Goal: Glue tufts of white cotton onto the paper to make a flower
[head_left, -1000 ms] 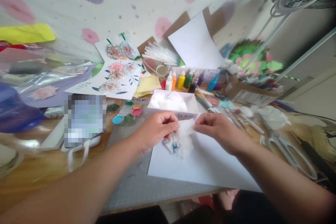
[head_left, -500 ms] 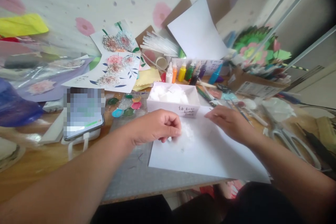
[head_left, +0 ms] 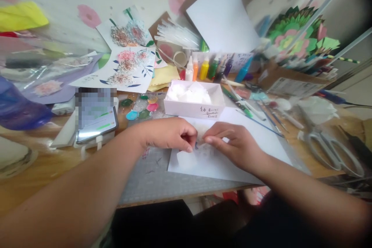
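My left hand [head_left: 176, 133] is closed in a pinch over the white sheet of paper [head_left: 232, 162]. A pale, soft-looking white piece, like cotton [head_left: 186, 159], hangs at its thumb tip. Fingertips of my right hand [head_left: 236, 143] are pinched together just beside the left ones. What they grip is too blurred to make out. Between and behind the hands, more whitish fluff lies on the paper. A white box [head_left: 192, 109] with handwriting on its front stands just behind, with white cotton-like pieces [head_left: 190, 93] inside.
A phone [head_left: 97, 118] and a paint palette [head_left: 143, 107] lie to the left. Several paint bottles [head_left: 204, 69] stand behind the box. Scissors [head_left: 331, 149] and brushes [head_left: 273, 118] lie to the right. A grey mat [head_left: 145, 180] is under the paper.
My right hand has moved left and down, from apart to beside my left fingertips. A white piece now shows below my left thumb. The view has shifted slightly.
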The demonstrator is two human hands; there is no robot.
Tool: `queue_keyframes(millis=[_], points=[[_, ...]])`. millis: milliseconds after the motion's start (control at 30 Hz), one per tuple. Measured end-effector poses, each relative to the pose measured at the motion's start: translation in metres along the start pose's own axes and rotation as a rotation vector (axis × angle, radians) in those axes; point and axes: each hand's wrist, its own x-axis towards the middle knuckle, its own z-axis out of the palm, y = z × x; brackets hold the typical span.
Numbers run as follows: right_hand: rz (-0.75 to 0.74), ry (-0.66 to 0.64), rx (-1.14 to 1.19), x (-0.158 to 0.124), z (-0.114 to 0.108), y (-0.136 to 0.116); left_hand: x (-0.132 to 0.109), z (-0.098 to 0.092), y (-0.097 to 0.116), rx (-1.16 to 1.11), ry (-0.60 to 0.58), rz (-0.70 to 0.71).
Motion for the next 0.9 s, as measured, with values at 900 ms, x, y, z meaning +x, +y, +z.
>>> queue_keyframes(millis=[900], points=[[-0.158, -0.032, -0.200, 0.000, -0.001, -0.006, 0.021, 0.019, -0.006, 0.066, 0.440, -0.094]])
